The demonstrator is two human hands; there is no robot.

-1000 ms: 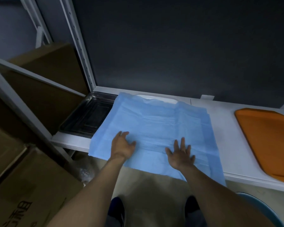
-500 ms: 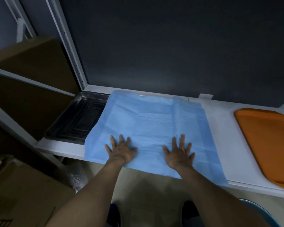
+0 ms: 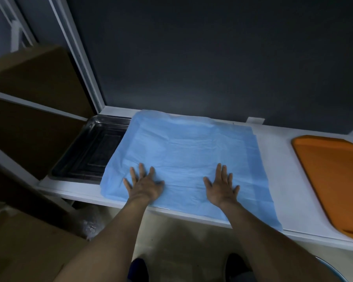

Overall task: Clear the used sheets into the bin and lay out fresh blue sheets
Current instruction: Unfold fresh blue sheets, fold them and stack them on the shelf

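Flat on the white shelf (image 3: pixel 277 159), both the left hand (image 3: pixel 144 185) and right hand (image 3: pixel 221 185) press, fingers spread, on the creased light-blue paper sheet (image 3: pixel 183 147); a shiny metal tray (image 3: pixel 90 151) lies just left of them, partly overlapped, and an orange plastic tray (image 3: pixel 332 178) well right

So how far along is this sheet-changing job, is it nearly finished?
One fresh blue sheet already lies spread on the white counter, its left edge overlapping the metal tray. The left hand and right hand press flat on it, fingers spread, seemingly smoothing it. No used sheets are visible, so clearing looks done, though I can't confirm that. The stretch toward the orange tray shows no blue sheet yet.
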